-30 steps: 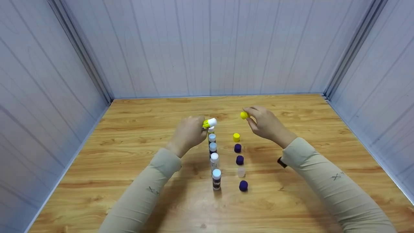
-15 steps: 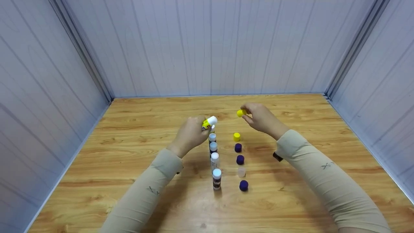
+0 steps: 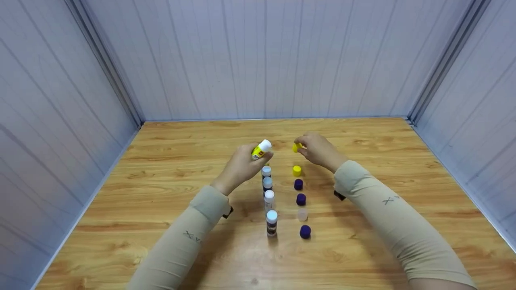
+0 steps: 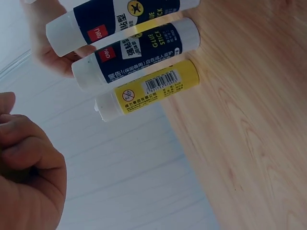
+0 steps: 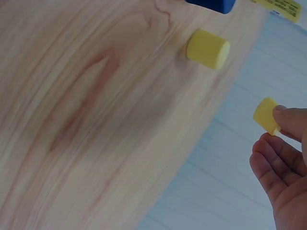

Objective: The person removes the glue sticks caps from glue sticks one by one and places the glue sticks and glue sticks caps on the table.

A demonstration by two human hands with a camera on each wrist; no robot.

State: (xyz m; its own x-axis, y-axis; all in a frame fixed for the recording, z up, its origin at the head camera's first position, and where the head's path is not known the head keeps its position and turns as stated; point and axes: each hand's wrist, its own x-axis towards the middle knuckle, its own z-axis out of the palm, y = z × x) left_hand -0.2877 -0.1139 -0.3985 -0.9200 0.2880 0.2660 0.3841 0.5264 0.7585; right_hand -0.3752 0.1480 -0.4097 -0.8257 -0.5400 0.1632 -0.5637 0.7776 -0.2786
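Note:
My left hand [image 3: 241,164] grips a yellow glue stick [image 3: 261,149], tilted with its bare white top pointing up. In the left wrist view that stick is hidden behind the curled fingers [image 4: 33,153]. Between thumb and fingertips my right hand [image 3: 318,151] pinches a yellow cap [image 5: 265,115], held over the table behind the row of caps. Another yellow cap [image 3: 296,170] sits on the table just in front of it. Close to my left hand, a yellow glue stick [image 4: 153,91] stands uncapped at the far end of a row, beside dark blue glue sticks [image 4: 139,50].
The row of uncapped glue sticks runs toward me, with a dark-labelled one [image 3: 271,224] nearest. Parallel on its right runs a line of caps: dark blue caps [image 3: 305,231] and a translucent cap [image 3: 302,214]. White panel walls [image 3: 258,60] enclose the wooden table [image 3: 161,225].
My right hand has moved left with the yellow cap and come down toward the table behind the cap line. The glue stick in my left hand has tilted more upright.

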